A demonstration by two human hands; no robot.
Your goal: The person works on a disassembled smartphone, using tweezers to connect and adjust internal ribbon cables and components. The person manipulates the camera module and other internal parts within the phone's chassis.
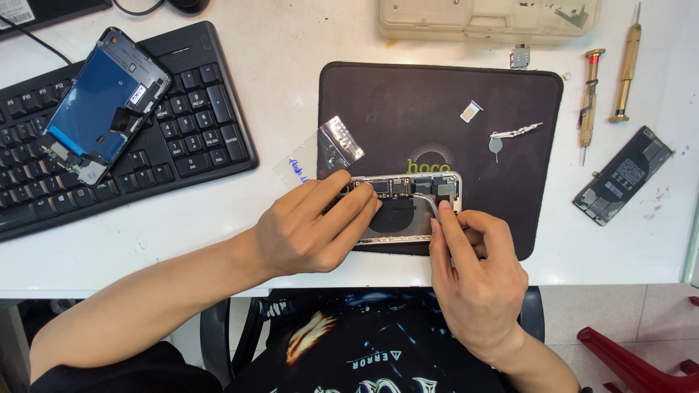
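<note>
Phone body [408, 207], opened and with its boards and dark round coil bare, lies on the dark mat [378, 102] near the front edge of the bench [291, 240]. The left hand [309, 229] lies flat over its left half, fingers spread across the frame, so that end is hidden. The right hand [473, 269] has its grip narrow, pinched on thin metal tweezers [428, 202] whose tips reach into the upper right part of the body; what the tips touch is too small to make out. Just beyond the left fingers a clear plastic sheet [320, 156] hangs over the mat's left edge. Farther back on the mat lie a small card tray [471, 110] and a pin tool [513, 135]. Right of the mat lie two brass screwdrivers [608, 80] and a black flat battery [622, 175]. A black keyboard [189, 124] at the left edge carries a detached screen [102, 102]. A pale plastic case [488, 18] is cut off at the back edge.
</note>
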